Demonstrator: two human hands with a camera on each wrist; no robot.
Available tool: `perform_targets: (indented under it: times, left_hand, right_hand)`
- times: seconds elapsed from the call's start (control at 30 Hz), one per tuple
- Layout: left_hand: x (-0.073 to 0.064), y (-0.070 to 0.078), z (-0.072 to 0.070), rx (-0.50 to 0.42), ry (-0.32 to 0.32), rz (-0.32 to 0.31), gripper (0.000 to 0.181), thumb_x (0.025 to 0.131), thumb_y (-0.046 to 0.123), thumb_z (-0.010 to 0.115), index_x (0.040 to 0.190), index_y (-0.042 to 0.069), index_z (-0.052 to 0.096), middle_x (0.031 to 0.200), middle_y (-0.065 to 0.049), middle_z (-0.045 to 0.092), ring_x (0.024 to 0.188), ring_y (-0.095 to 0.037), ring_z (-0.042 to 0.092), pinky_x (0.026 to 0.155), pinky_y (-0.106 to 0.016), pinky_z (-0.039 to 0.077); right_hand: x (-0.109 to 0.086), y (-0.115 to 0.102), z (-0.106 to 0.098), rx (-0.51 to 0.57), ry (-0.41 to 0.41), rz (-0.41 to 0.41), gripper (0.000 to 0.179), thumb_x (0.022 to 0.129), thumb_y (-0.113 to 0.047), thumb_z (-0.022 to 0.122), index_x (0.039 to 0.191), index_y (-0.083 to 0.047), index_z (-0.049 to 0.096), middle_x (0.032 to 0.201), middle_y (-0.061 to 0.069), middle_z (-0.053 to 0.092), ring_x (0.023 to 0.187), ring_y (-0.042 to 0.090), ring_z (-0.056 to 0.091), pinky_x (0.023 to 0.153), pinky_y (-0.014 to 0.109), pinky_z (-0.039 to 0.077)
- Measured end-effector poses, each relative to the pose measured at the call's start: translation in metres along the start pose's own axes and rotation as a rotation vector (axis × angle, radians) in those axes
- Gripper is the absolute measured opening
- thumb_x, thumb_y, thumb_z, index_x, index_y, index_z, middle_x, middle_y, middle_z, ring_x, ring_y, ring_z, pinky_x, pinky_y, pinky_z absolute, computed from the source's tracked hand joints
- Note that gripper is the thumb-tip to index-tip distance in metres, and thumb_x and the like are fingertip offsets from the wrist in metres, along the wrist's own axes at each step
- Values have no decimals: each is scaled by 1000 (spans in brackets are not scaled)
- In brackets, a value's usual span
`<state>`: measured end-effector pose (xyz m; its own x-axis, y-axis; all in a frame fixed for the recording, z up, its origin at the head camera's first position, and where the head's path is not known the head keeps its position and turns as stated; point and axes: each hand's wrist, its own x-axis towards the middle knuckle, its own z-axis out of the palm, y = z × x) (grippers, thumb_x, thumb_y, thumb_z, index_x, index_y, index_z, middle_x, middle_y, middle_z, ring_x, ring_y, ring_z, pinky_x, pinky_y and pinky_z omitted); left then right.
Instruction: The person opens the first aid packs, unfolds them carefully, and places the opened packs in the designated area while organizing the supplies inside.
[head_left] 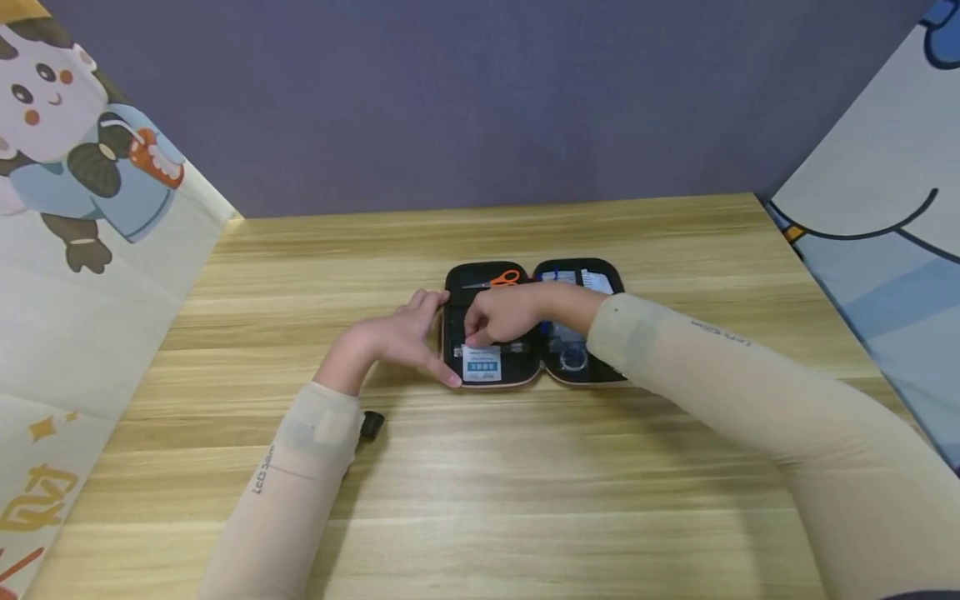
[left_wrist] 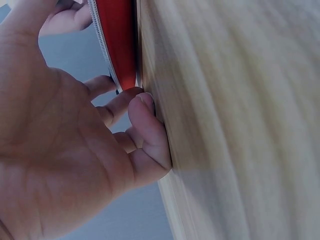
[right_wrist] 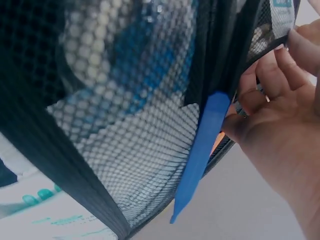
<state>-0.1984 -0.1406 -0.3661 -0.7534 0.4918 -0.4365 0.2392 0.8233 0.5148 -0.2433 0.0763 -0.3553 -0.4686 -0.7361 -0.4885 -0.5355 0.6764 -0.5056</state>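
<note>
An unzipped black first-aid case (head_left: 450,333) lies spread on the wooden table, its outer shell (left_wrist: 117,40) red with a zip rim. My left hand (head_left: 397,337) spans the left half's outer edge, thumb at the near corner and fingers along the side. Over that half, my right hand (head_left: 504,317) has its fingers curled and pinches the rim of a mesh pocket (right_wrist: 262,42), right above a white and blue packet (head_left: 482,364). Orange-handled scissors (head_left: 506,278) sit at the top of the left half.
The right half holds a clear round roll (head_left: 573,358), white packets (head_left: 596,281) and a blue pointed tool (right_wrist: 202,150) beside mesh. A small black object (head_left: 371,426) lies by my left sleeve. Printed panels stand at both sides, a grey-purple wall behind.
</note>
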Motion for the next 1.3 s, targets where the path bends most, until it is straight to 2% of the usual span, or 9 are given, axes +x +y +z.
perform_targets:
  times: [0.17,0.47,0.63,0.77,0.87,0.97,1.07,1.17,1.3]
  left_hand:
    - [0,1,0,5,-5,-3,143,69,58,96,171,14,5,175,-14,13,161,-43,23,130,-64,30]
    - [0,0,0,11,-10,-1,144,68,59,96,171,13,6,176,-15,13,161,-43,23,130,-64,29]
    - [0,0,0,22,-10,6,143,69,61,95,171,13,6,175,-15,13,161,-45,23,129,-65,30]
    - [1,0,0,35,-13,12,142,70,63,93,170,12,6,175,-16,14,160,-45,24,129,-65,31]
    - [0,1,0,37,-10,4,142,70,62,94,170,12,6,175,-16,14,160,-45,25,128,-65,32]
    - [0,1,0,37,-11,1,142,70,62,94,170,14,6,175,-15,14,160,-45,25,127,-66,33]
    - [1,1,1,38,-15,4,142,69,63,93,170,15,6,175,-14,13,159,-45,25,127,-67,33]
    - [1,1,2,32,-15,5,142,69,62,94,170,14,6,175,-15,13,159,-46,24,127,-67,32]
    - [-1,1,1,21,-13,2,142,70,59,94,170,13,5,175,-16,12,160,-47,22,127,-68,30]
  right_hand:
    - [0,-2,1,-12,8,17,24,108,-28,61,117,-15,78,105,1,75,97,16,66,96,35,55]
    - [-1,-6,2,31,-1,15,24,109,-23,59,126,-11,70,120,4,71,111,18,64,109,39,53]
    - [-4,-3,1,70,-2,5,19,106,-20,63,122,-11,67,105,3,69,96,16,64,92,32,54]
    - [-5,2,0,144,-27,1,25,102,-17,66,127,-10,65,97,3,70,87,15,63,85,29,53]
    - [-6,4,-1,174,-57,12,33,102,-19,67,134,-10,63,105,4,73,96,15,66,95,32,54]
    - [-6,4,-2,169,-95,32,39,102,-22,67,139,-11,61,119,5,75,109,17,66,108,37,52]
    - [-7,2,-3,137,-115,33,42,103,-23,66,142,-11,61,126,6,74,116,19,66,114,40,50]
    - [-8,0,-2,100,-83,8,40,102,-21,69,140,-10,63,128,7,72,118,19,65,114,40,51]
    - [-10,-1,2,62,18,-37,35,99,-16,74,133,-9,67,122,8,70,111,19,63,105,37,55]
